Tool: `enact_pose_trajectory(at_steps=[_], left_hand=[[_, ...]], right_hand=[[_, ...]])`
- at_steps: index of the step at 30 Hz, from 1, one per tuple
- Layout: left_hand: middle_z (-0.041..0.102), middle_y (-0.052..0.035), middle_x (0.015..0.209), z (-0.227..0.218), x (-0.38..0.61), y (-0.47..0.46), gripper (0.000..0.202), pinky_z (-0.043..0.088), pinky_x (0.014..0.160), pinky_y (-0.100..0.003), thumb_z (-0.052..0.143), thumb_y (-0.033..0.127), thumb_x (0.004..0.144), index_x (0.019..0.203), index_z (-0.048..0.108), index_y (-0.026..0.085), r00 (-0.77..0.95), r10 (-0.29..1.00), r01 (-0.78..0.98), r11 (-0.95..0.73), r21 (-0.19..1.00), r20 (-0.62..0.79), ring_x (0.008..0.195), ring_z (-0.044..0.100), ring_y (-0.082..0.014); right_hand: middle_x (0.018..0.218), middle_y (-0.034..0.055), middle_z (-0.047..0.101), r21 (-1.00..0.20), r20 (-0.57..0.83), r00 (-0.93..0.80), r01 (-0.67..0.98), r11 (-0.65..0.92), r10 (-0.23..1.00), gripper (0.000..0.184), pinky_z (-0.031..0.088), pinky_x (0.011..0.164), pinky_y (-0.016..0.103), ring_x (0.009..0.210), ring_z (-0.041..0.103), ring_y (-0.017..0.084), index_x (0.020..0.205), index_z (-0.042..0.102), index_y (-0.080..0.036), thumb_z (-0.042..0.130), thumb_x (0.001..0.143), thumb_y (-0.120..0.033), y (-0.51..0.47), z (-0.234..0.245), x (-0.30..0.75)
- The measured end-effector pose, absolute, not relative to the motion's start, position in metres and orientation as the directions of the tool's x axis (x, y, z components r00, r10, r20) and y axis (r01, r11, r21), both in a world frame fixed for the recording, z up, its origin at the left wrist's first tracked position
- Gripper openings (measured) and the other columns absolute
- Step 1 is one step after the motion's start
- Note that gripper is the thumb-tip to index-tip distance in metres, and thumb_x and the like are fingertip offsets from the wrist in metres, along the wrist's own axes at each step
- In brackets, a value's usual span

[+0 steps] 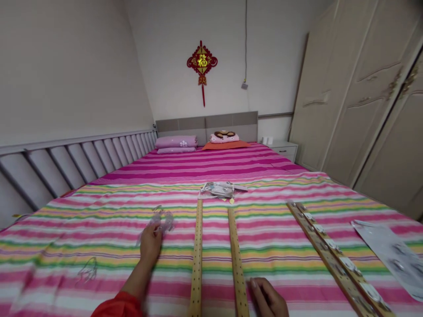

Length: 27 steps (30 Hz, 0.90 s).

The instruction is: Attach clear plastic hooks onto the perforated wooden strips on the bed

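My left hand (151, 243) is closed on a crinkled clear plastic bag (167, 220) of small parts lying on the bedspread. My right hand (269, 298) rests low in the view, its fingers curled and thumb near them; whether anything is in them is hidden. Just left of it lies a wooden strip with drilled holes (235, 255). A second holed wooden strip (197, 253) runs roughly parallel, between my two hands. Beyond the strips' far ends sits a plastic packet of pale parts (220, 189), with small yellow pieces (231, 200) beside it.
On the right, two wooden strips (330, 253) carry a row of white and metal fittings. Past them lies a clear bag with metal parts (393, 255). A small clear wrapper (88, 269) is at left. Bed rail (79, 154) and wardrobe (346, 97) flank the striped bed.
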<state>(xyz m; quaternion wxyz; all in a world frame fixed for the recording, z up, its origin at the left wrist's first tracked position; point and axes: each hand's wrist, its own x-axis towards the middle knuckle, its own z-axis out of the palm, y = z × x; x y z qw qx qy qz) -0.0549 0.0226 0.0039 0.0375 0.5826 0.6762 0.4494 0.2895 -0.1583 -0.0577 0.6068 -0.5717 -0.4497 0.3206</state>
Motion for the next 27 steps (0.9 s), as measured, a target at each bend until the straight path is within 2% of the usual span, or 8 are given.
enact_pose_trajectory(at_steps=[4,6,9,13,17,19,21,27], left_hand=[[0.070,-0.0118,0.086,0.001,-0.056,0.026,0.033,0.046,0.080,-0.037,0.044,0.032,0.074,0.086,0.069,0.014,-0.234,0.831,0.837,-0.092,0.540,0.505,0.085,0.061,-0.0259],[0.070,-0.0105,0.083,0.003,-0.056,0.024,0.030,0.046,0.079,-0.036,0.045,0.032,0.072,0.082,0.068,0.016,-0.252,0.832,0.826,-0.082,0.558,0.495,0.083,0.061,-0.0258],[0.070,-0.0067,0.079,0.008,-0.056,0.017,0.028,0.047,0.075,-0.036,0.050,0.037,0.069,0.079,0.067,0.017,-0.333,0.833,0.735,-0.063,0.675,0.441,0.079,0.062,-0.0249],[0.071,-0.0028,0.073,0.014,-0.057,0.002,0.031,0.049,0.070,-0.032,0.063,0.041,0.060,0.079,0.068,0.017,-0.435,0.850,0.443,-0.084,0.893,0.296,0.075,0.063,-0.0227],[0.064,0.0031,0.059,0.027,-0.049,-0.019,0.023,0.047,0.052,-0.020,0.072,0.025,0.059,0.079,0.067,0.015,-0.469,0.882,-0.049,0.026,0.998,-0.046,0.054,0.059,-0.0108],[0.061,0.0046,0.054,0.037,-0.036,-0.034,0.010,0.046,0.046,-0.016,0.068,0.013,0.067,0.076,0.063,0.014,-0.388,0.895,-0.290,0.109,0.951,-0.221,0.046,0.056,-0.0066],[0.062,0.0027,0.055,0.049,-0.019,-0.050,0.011,0.049,0.047,-0.014,0.061,0.003,0.073,0.070,0.059,0.013,-0.299,0.890,-0.467,0.178,0.866,-0.344,0.046,0.058,-0.0060],[0.071,-0.0022,0.071,0.071,0.038,-0.100,0.015,0.054,0.052,-0.013,0.052,-0.001,0.083,0.086,0.062,0.010,-0.026,0.869,-0.706,0.334,0.624,-0.495,0.057,0.066,-0.0079]], right_hand=[[0.058,-0.0001,0.054,-0.983,0.175,0.387,0.126,0.137,0.905,0.048,0.040,0.052,0.022,0.058,0.047,0.015,0.063,0.061,-0.019,0.053,0.075,-0.064,-0.158,-0.058,0.289],[0.058,0.0000,0.054,-0.982,0.179,0.391,0.124,0.140,0.903,0.048,0.040,0.052,0.023,0.057,0.046,0.015,0.064,0.062,-0.019,0.053,0.075,-0.065,-0.158,-0.060,0.289],[0.058,-0.0001,0.053,-0.982,0.183,0.393,0.123,0.146,0.901,0.049,0.040,0.050,0.023,0.056,0.045,0.015,0.063,0.062,-0.019,0.054,0.074,-0.066,-0.158,-0.063,0.289],[0.057,-0.0005,0.052,-0.981,0.186,0.394,0.122,0.149,0.900,0.049,0.039,0.050,0.023,0.056,0.045,0.015,0.062,0.061,-0.019,0.054,0.074,-0.066,-0.158,-0.060,0.289],[0.059,-0.0004,0.054,-0.981,0.192,0.372,0.106,0.164,0.908,0.046,0.040,0.052,0.023,0.058,0.046,0.015,0.065,0.063,-0.018,0.055,0.075,-0.063,-0.160,-0.049,0.291],[0.060,-0.0008,0.054,-0.982,0.186,0.338,0.093,0.164,0.923,0.044,0.040,0.054,0.023,0.059,0.046,0.015,0.066,0.063,-0.018,0.056,0.076,-0.060,-0.162,-0.042,0.293],[0.060,-0.0016,0.053,-0.985,0.173,0.316,0.076,0.157,0.933,0.042,0.040,0.055,0.024,0.059,0.046,0.015,0.066,0.062,-0.018,0.058,0.076,-0.058,-0.163,-0.036,0.295],[0.055,-0.0035,0.046,-0.990,0.107,0.303,-0.056,0.130,0.947,0.037,0.036,0.052,0.026,0.055,0.043,0.014,0.065,0.057,-0.019,0.056,0.079,-0.054,-0.161,-0.024,0.296]])
